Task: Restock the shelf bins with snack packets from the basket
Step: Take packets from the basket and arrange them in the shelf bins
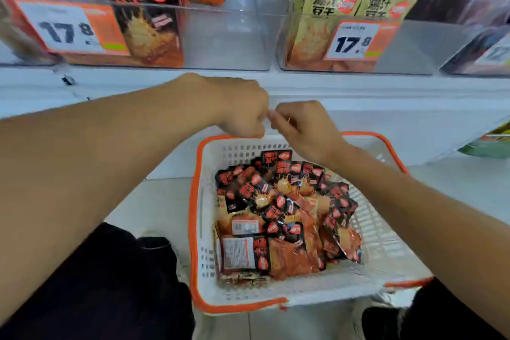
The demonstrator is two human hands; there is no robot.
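- Left hand [242, 107] curled into a loose fist, knuckles up, above the far rim of the basket [197, 229]; nothing visible inside the curl.
- Right hand [300, 130] likewise curled, thumb and forefinger tips drawn together and nearly meeting the left knuckles; possibly pinching something thin and pale between the two hands, but too blurred to say for sure.
- Neither hand touching any packet; both held above the basket's back edge, in front of the white shelf ledge [358, 91].
- Snack packets [284, 218] heaped in the white, orange-rimmed basket on the floor, directly below and nearer than the hands: mostly black-and-orange wrappers, a couple lying label side up.
- Up on the shelf, left clear bin [229, 44] holding black-and-orange packets on its left side only, right part bare; price tag [66, 27] reading 17.8 on its front.
- Right clear bin [408, 47] stocked with pale yellow packets, carrying its own tag.
- Step in hand, judging by the full basket and free hands: between picks, not yet reaching down.
- Next move likely calls for: opening the fingers, dropping into the heap, gathering a bunch of the black-and-orange packets, then lifting over the front wall of the left bin into its bare side, matching wrapper colour to bin.
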